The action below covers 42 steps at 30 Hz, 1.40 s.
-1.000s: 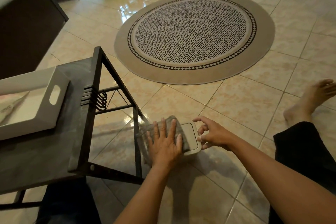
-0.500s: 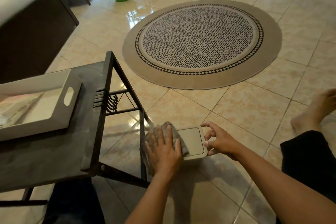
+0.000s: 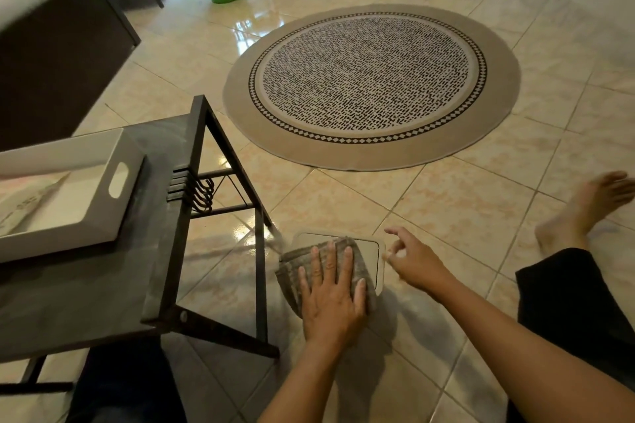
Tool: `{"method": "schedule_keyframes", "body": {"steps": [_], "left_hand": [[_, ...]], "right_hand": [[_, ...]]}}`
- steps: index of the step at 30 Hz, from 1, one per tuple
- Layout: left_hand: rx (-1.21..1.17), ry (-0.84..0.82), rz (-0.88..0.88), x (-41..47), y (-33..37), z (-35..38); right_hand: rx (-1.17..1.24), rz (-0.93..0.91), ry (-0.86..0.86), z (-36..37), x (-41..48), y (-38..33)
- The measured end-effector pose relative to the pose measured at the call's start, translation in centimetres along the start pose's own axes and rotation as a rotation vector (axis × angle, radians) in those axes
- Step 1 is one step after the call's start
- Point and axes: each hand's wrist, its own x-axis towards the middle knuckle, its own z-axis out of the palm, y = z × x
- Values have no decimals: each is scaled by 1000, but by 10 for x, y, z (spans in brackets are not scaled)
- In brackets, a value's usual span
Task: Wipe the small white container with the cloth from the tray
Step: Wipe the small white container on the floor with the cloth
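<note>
The small white container sits on the tiled floor, just beside the leg of the dark table. It is flat and rectangular with rounded corners and a recessed lid panel. The left hand lies flat, fingers spread, pressing a gray cloth over most of the lid. The right hand rests at the container's right edge, fingers loosely curled and apart, blurred. The white tray stands on the table.

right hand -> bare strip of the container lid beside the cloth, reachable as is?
Probably yes. The right hand hovers at the container right edge, and the cloth under the left hand leaves that strip uncovered. Nothing lies between.
</note>
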Motion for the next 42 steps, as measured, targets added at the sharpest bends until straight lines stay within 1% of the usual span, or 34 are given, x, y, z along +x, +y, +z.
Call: {"method": "schedule_keyframes", "body": {"steps": [2,4,7,10,16,21,26,30,31,34,36,40,42], "left_hand": [[17,-23,44,-1,-6,0],[38,-42,80,-2,-11,0],[52,-51,109,-2,-16,-1],[67,-47,118,0,-18,-2],[43,-9,47,6,-6,1],[54,-37,-24,9,11,3],[23,-52,-49,9,24,3],[27,-69,-46,9,28,1],[22,-72,-40,9,27,1],[-8,-86,-2,8,22,2],[-9,-90,26,7,18,2],[13,-93,52,8,11,0],[14,-91,65,9,8,-1]], "right_hand": [[-131,-77,0,-6,16,-12],[-203,-131,-64,-7,32,-24],[-302,-148,-160,-5,46,-32],[-334,-149,-202,-7,49,-28],[-261,-118,-243,-21,32,-11],[-115,-49,-284,-29,3,4],[28,26,-332,-24,-23,12],[76,104,-411,-19,-32,12],[75,107,-405,-19,-29,11],[9,51,-299,-21,-8,0],[-3,9,-290,-21,9,-13],[51,25,-442,-18,33,-29],[72,53,-490,-18,39,-29]]}}
